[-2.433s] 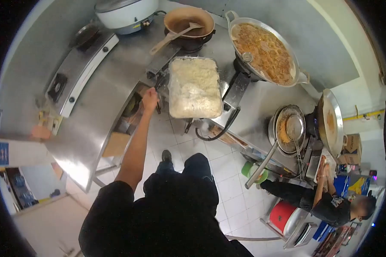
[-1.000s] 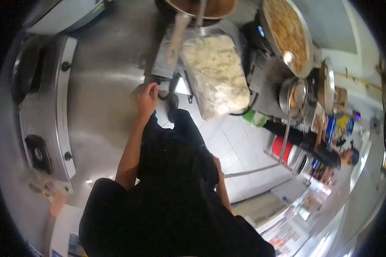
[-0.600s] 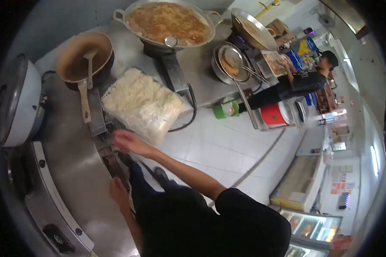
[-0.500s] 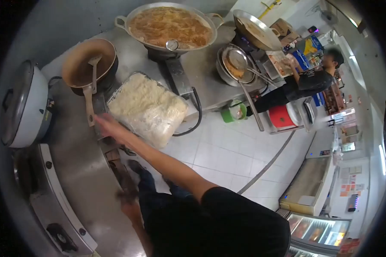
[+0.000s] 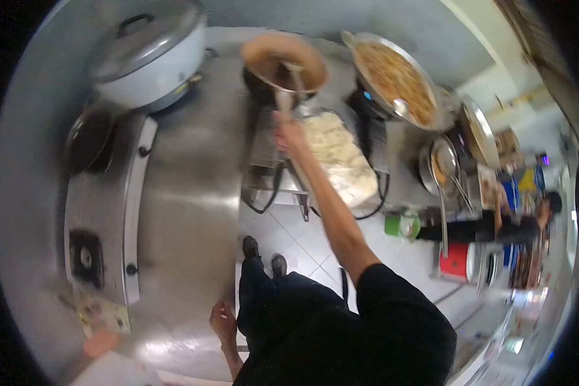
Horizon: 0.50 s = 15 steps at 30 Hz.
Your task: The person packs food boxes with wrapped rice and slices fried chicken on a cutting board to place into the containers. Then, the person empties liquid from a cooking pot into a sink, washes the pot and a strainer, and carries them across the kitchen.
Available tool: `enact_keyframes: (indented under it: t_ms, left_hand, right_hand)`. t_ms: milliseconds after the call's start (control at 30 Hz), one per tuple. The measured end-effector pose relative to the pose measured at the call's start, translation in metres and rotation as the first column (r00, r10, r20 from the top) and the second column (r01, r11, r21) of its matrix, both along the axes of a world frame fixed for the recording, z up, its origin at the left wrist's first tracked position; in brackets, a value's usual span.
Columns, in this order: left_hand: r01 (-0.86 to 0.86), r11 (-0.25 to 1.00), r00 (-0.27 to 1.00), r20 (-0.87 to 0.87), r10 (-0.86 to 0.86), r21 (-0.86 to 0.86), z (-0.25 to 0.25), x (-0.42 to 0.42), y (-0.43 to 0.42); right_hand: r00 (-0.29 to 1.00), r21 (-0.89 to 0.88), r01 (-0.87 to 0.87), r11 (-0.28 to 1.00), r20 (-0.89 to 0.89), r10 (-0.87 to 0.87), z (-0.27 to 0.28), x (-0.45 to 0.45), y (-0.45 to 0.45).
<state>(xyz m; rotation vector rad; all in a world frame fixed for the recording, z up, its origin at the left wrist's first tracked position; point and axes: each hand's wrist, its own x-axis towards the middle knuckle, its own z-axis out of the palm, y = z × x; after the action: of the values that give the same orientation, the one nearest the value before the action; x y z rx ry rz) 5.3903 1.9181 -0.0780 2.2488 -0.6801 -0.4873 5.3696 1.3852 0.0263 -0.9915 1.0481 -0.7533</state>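
My right hand (image 5: 289, 135) is closed around the handle of a brown pan (image 5: 260, 50), which sits on a burner with a spatula (image 5: 294, 67) inside. Just right of that hand lies a plastic-wrapped tray of pale, crumbly food (image 5: 338, 154). My left hand (image 5: 223, 321) hangs low by the front edge of the steel counter (image 5: 190, 231), its fingers loosely bent and apart, with nothing visible in them.
A large lidded cooker (image 5: 151, 67) and a gas stove (image 5: 106, 212) stand at left. On the right are a wide pan of frying food (image 5: 395, 80), a strainer over a pot (image 5: 441, 164), a green bucket (image 5: 402, 225) and a co-worker (image 5: 518, 228) in dark clothes.
My right hand has come from beside the counter edge onto the pan handle. My left hand is lower, near the counter front. The view has turned, so the cooker and pans appear further right.
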Motion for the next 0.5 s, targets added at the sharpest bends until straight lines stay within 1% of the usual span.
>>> enact_keyframes:
  t_ms: [33,67,100,167,200,233,267,300,333,367,400,433,500]
  left_hand:
    - [-0.032,0.999,0.997,-0.067,0.031,-0.011,0.005,-0.002,0.003]
    - [-0.034,0.999,0.999,-0.013,0.034,-0.042,-0.013,-0.003,0.013]
    - [-0.090,0.995,0.996,-0.013,0.089,-0.040,-0.021,0.000,0.018]
    - [-0.007,0.999,1.000,0.024,0.006,0.044,-0.027,-0.005,0.027]
    - [-0.032,0.999,0.999,0.020,0.032,0.043,-0.022,-0.008,0.023]
    - [-0.081,0.996,0.997,0.019,0.081,0.042,-0.020,-0.008,0.020]
    - [-0.065,0.972,0.991,-0.103,0.090,0.224,-0.014,-0.004,0.016]
    - [-0.092,0.984,0.992,-0.072,0.104,0.154,-0.010,-0.002,0.013]
    - [-0.098,0.991,0.995,-0.027,0.101,0.087,-0.007,-0.003,0.014]
    - [-0.202,0.974,0.978,-0.031,0.206,0.101,-0.005,-0.008,0.016]
    - [-0.139,0.986,0.989,-0.029,0.142,0.089,-0.002,-0.008,0.015]
    - [-0.049,0.996,0.998,-0.021,0.051,0.074,0.004,-0.007,0.013]
    - [-0.060,0.996,0.998,-0.010,0.061,0.068,0.014,-0.006,0.013]
  right_hand:
    - [0.994,-0.003,-0.039,0.999,-0.103,0.038,0.001,-0.010,0.002]
    - [0.987,-0.041,-0.089,0.995,-0.139,0.083,0.005,-0.023,0.010]
    - [0.972,-0.079,-0.102,0.992,-0.220,0.082,0.025,-0.032,0.031]
    - [0.918,-0.209,-0.235,0.949,-0.368,0.146,0.028,-0.061,0.056]
    - [0.914,-0.161,-0.218,0.963,-0.380,0.143,0.050,-0.066,0.082]
    - [0.849,-0.136,-0.321,0.937,-0.480,0.221,0.069,-0.077,0.102]
    - [0.811,-0.199,-0.402,0.894,-0.531,0.246,0.074,-0.089,0.122]
    - [0.802,-0.147,-0.391,0.909,-0.538,0.258,0.087,-0.090,0.145]
    - [0.793,-0.079,-0.413,0.907,-0.521,0.315,0.092,-0.093,0.160]
    - [0.750,-0.087,-0.515,0.853,-0.527,0.399,0.094,-0.096,0.169]
    - [0.736,-0.002,-0.523,0.852,-0.505,0.450,0.097,-0.094,0.182]
    - [0.720,-0.026,-0.597,0.802,-0.458,0.521,0.098,-0.090,0.192]
    - [0.638,0.052,-0.705,0.707,-0.389,0.665,0.101,-0.072,0.210]
